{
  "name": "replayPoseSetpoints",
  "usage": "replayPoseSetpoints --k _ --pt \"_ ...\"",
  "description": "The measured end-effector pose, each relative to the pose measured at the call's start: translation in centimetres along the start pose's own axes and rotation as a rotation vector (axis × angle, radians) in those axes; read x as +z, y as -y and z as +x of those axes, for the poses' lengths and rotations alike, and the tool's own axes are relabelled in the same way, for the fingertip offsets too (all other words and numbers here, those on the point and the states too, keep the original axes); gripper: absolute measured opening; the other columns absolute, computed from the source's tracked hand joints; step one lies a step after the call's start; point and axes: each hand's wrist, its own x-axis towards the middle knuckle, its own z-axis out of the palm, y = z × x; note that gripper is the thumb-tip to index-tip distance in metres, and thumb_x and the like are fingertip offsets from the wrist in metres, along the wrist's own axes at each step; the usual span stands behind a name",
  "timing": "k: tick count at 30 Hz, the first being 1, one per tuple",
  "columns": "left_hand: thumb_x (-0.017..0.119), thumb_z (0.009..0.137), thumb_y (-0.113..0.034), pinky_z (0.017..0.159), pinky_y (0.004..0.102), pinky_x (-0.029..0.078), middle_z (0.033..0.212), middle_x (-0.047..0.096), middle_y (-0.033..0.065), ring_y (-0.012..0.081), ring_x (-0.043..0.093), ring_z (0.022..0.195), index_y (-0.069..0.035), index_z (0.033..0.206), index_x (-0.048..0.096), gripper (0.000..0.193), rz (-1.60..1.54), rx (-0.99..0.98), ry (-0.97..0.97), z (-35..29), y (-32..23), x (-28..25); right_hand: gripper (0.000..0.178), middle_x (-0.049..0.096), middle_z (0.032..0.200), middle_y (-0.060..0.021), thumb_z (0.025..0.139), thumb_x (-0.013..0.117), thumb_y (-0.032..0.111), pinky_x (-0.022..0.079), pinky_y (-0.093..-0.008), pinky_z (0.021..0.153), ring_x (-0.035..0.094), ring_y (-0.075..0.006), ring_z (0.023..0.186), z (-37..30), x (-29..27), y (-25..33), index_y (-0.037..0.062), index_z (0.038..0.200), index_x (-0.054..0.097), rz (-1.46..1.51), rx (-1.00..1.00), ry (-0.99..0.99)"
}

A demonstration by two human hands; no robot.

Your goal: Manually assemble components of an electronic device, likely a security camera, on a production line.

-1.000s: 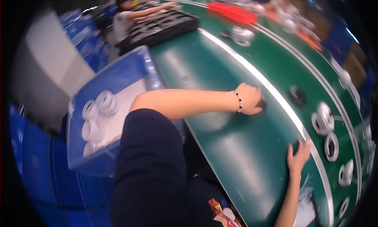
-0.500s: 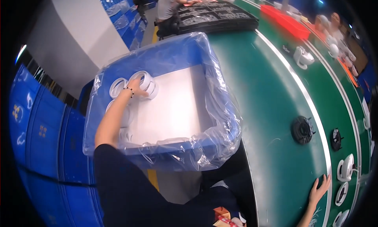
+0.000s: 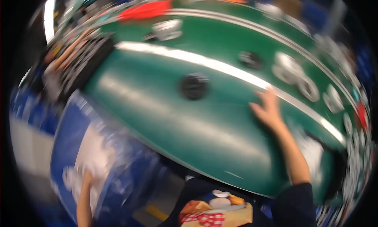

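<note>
**Mia:** What was the right hand [image 3: 267,111] doing?

**Ben:** It lay flat on the green belt [image 3: 165,109], fingers spread out. It held nothing.

**Mia:** Was anything close to it?

**Ben:** A white stripe [image 3: 220,67] ran along the belt, just past the fingertips. A round black part [image 3: 193,86] sat on the belt, off to the left of that hand, not touching it.

**Mia:** And the left hand [image 3: 87,179]?

**Ben:** It was down low, inside the blue bin [image 3: 65,144]. The bin had a white bottom. The hand was right by some white rings [image 3: 71,177] in there. The picture was too blurry, so I could not tell if it was gripping one or just touching.

**Mia:** What else was on the belt?

**Ben:** Farther away, past the stripe, there was another black round part [image 3: 249,59] and more white ring pieces [image 3: 291,71]. All were well apart from the right hand.

**Mia:** Anything at the far end?

**Ben:** A black tray [image 3: 84,63] sat at the left, and another person's arm [image 3: 69,51] reached over it. Something red [image 3: 145,9] lay farther back.
</note>
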Motion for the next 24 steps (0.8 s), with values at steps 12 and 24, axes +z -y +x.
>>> replayPoseSetpoints --k 12,24 --pt "0.064 0.068 -0.024 0.07 0.033 0.045 0.094 0.056 0.012 0.0209 0.053 0.079 0.002 0.106 0.05 0.048 0.038 1.008 -0.046 14.6 -48.1 -6.2 0.046 0.028 0.13 -0.0217 0.066 0.065 0.027 0.022 -0.0482 0.098 0.021 -0.0428 0.12 -3.0 -6.3 1.7 0.0085 0.105 0.049 0.428 -0.001 -0.153" --pt "0.067 0.06 -0.013 0.061 0.0299 0.046 0.077 0.057 0.0069 0.0166 0.055 0.067 0.002 0.097 0.052 0.042 -0.116 0.041 -0.565 -4.9 -20.2 -16.1 0.041 0.03 0.134 -0.0138 0.071 0.059 0.017 0.023 -0.038 0.1 0.026 -0.0274 0.125 -1.9 -6.2 3.7 0.0051 0.11 0.052 0.416 0.048 0.157"
